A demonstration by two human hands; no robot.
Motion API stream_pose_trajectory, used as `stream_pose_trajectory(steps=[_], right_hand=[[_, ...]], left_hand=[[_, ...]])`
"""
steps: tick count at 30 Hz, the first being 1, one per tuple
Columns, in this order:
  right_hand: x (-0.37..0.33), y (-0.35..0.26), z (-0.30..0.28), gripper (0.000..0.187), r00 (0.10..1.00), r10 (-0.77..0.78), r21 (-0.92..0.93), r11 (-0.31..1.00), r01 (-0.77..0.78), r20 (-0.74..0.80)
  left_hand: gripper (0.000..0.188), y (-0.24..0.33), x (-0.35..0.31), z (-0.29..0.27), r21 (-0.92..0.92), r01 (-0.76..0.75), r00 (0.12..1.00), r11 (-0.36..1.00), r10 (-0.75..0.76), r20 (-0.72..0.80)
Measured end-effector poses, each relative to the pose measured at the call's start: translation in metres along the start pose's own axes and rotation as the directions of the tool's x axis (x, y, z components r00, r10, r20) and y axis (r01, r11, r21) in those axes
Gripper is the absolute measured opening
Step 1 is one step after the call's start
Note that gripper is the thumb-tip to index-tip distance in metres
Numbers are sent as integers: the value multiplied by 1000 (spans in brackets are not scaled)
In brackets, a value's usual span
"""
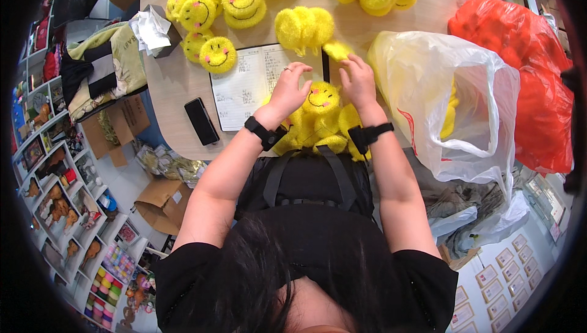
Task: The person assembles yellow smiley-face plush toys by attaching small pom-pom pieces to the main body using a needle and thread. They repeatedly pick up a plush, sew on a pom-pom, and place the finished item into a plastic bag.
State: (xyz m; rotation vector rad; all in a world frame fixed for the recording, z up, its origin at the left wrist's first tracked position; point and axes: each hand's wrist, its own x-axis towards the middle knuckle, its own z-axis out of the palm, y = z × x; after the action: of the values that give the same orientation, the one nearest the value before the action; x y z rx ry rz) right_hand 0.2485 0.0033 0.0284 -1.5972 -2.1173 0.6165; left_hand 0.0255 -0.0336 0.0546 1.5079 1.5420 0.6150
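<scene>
Dark, loose hair falls over a black short-sleeved top. From the left, stiff brown cardboard forms an open box, below a soft, rumpled cloth. On the pale wood-look worktop, crumpled white tissue sticks out of a dark box, and a flat, glossy black phone lies just beside an open paper notebook. Beyond them sits a cluster of round, fluffy yellow smileys with pink cheeks. The left hand is over the notebook, fingers bent; I cannot tell whether its grip pinches anything thin. Between the hands, at the worktop's near edge, a shaggy, round yellow plush smiles among other fuzzy lumps. A small yellow tuft is just beside the bent fingertips of the right hand; whether that grip has closed on it cannot be told. Rightmost, a thin, translucent plastic bag with looped handles adjoins a shiny, lumpy red bag.
</scene>
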Motion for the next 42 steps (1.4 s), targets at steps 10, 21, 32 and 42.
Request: stream_pose_trajectory(steps=[10, 21, 32, 42], right_hand=[[-15, -48, -41, 28, 854, 342, 880, 132, -457, 392], [2, -60, -49, 23, 730, 433, 736, 194, -648, 529], [25, -40, -60, 22, 674, 325, 569, 365, -737, 664], [13, -33, -45, 27, 666, 351, 608, 275, -745, 658]], left_hand=[[50, 28, 1, -11, -720, 472, 880, 510, -217, 423], [39, 29, -18, -10, -622, 568, 807, 539, -215, 550], [41, 37, -37, -15, -607, 577, 796, 546, -211, 567], [44, 24, -31, -35, -769, 464, 886, 440, -206, 416]])
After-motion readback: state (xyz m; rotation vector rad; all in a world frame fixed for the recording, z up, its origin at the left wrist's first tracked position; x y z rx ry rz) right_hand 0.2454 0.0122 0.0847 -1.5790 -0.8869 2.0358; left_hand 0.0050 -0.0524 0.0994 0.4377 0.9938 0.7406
